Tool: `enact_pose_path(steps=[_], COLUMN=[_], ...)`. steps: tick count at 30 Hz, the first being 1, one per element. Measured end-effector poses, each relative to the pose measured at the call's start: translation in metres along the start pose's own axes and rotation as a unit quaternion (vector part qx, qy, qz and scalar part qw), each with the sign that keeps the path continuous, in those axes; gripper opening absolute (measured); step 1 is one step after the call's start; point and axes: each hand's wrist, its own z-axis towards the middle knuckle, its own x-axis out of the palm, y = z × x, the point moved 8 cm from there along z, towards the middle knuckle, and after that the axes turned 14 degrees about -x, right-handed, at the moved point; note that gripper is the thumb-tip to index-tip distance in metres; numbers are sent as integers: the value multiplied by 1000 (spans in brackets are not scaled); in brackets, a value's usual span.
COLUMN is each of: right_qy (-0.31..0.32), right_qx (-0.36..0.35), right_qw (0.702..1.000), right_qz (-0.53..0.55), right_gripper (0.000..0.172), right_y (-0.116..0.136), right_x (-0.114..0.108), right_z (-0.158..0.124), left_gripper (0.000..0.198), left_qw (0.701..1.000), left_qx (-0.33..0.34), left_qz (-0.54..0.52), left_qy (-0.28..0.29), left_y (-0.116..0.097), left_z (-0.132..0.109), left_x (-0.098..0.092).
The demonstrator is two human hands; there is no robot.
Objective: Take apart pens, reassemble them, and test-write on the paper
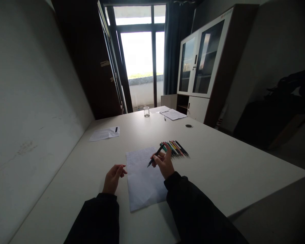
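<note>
My right hand [164, 163] is closed on a black pen [156, 154], its tip pointing down-left over a white sheet of paper [143, 181] with faint writing near its top. My left hand [113, 177] rests at the sheet's left edge, fingers loosely curled, holding nothing I can see. Just right of my right hand lies a row of several coloured pens [176, 148] on the white table [218, 162].
Another sheet with a small black object [105, 133] lies at the far left. A glass [146, 111] and papers with a pen [170, 114] sit at the table's far end. A cable hole [188, 126] is beyond the pens. A cabinet [205, 64] stands at the right.
</note>
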Motion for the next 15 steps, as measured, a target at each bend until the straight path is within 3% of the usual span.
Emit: enact_pose_path(steps=[4,9,15], right_qy=[-11,6,49], right_qx=[13,55,131], right_qw=[1000,998,990], right_qz=[11,21,19], right_gripper=[53,24,30], right_y=[-2,-14,-23], right_x=[-1,0,4], right_z=[1,3,12], left_gripper=[37,35,23], left_qw=[1000,998,989], left_qx=[6,26,77], left_qz=[13,49,126], left_qy=[-4,-12,19], left_y=[4,6,-5], left_z=[3,10,20], left_x=[-2,-8,-6])
